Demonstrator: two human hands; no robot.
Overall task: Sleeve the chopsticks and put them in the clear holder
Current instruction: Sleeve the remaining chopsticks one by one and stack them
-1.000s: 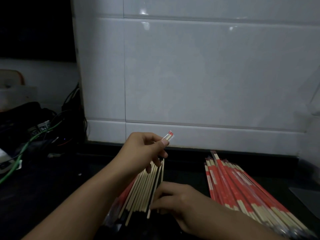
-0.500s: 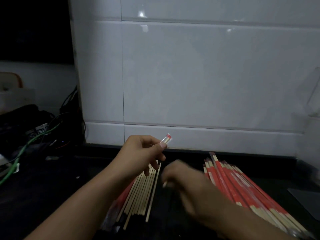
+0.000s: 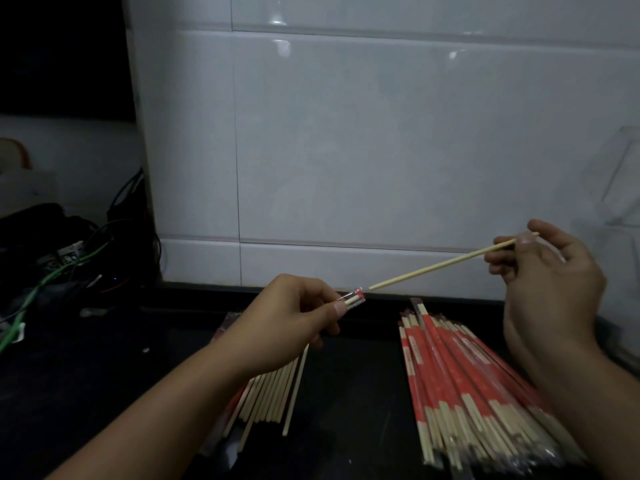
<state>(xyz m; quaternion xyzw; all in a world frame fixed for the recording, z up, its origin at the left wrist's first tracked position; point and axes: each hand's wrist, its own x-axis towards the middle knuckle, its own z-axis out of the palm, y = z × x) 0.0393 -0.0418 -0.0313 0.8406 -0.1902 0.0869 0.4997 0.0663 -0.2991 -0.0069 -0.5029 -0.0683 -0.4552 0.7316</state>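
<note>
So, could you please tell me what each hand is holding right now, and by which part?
The left hand pinches a red sleeve just behind its open mouth. The right hand pinches a bare chopstick at its far end, tip aimed at the sleeve.

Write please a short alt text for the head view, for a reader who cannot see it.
The right hand holds a bare chopstick, its tip aimed at the open end of a red sleeve gripped in the left hand. Below lie loose chopsticks and a pile of sleeved chopsticks, before a white tiled wall.
</note>
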